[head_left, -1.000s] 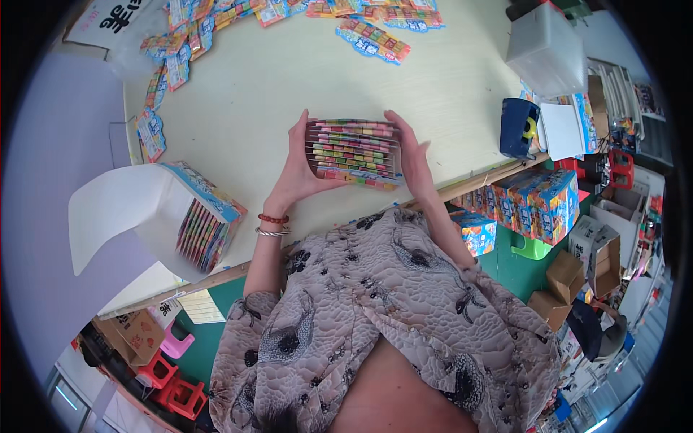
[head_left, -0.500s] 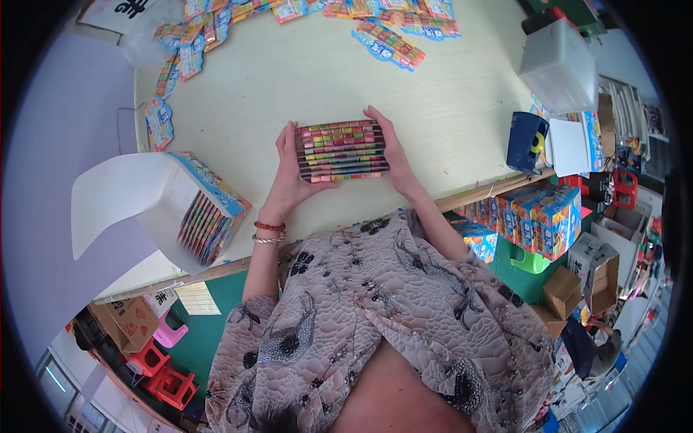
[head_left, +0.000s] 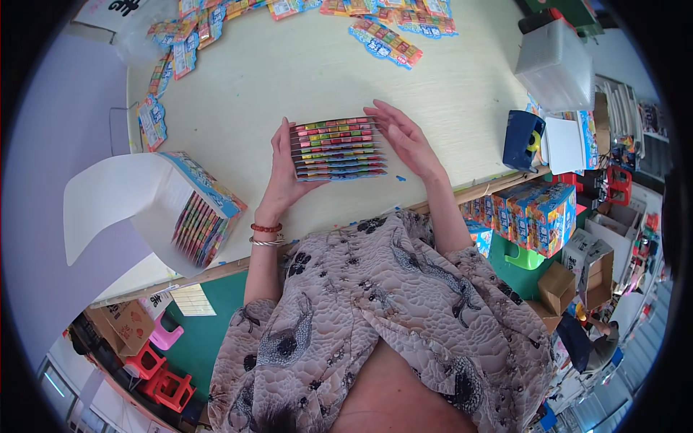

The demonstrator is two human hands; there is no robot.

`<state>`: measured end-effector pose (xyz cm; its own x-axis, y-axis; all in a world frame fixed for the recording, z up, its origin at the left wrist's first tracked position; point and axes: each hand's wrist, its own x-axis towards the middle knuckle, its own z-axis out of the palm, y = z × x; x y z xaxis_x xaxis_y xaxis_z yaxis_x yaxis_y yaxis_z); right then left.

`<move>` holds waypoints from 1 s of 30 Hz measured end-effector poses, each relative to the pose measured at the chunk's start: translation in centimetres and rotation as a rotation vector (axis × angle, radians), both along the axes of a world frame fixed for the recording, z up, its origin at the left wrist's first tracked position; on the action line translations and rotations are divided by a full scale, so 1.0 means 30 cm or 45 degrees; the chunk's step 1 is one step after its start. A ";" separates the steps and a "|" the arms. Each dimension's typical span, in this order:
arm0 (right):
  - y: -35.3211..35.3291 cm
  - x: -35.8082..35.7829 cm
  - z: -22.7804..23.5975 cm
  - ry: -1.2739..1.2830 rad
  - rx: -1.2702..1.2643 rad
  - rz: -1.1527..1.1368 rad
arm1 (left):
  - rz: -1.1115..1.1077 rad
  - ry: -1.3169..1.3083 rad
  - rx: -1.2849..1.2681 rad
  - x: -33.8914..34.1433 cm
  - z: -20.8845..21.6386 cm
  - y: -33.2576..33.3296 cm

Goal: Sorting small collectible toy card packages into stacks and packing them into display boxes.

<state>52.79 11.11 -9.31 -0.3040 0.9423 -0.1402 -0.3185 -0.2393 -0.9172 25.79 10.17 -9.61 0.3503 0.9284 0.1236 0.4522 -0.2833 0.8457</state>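
Note:
A stack of candy packs [head_left: 339, 150], flat and edge-on with colourful rows showing, stands on the pale table in front of me. My left hand [head_left: 283, 169] grips its left end, thumb along the near side and fingers at the far corner. At the right end, my right hand [head_left: 410, 144] has its fingers stretched out and apart, close beside the stack. To the left, an open display box [head_left: 206, 184] with a raised white flap lies tilted, a row of similar packs [head_left: 195, 229] inside it.
Loose candy packs [head_left: 386, 43] lie scattered along the far side. A dark blue cup [head_left: 523, 141] and a translucent plastic bin [head_left: 556, 68] stand at the right. Filled blue-orange boxes [head_left: 541, 220] are piled beyond the table's right edge; red stools [head_left: 170, 386] are below left.
My right hand has loosened from the stack's right end and spread its fingers. The stack has tilted slightly, with my left hand still on it.

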 end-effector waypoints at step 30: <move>-0.068 -0.099 -0.019 -0.705 0.403 -0.271 | -0.014 0.002 0.036 -0.009 -0.012 -0.019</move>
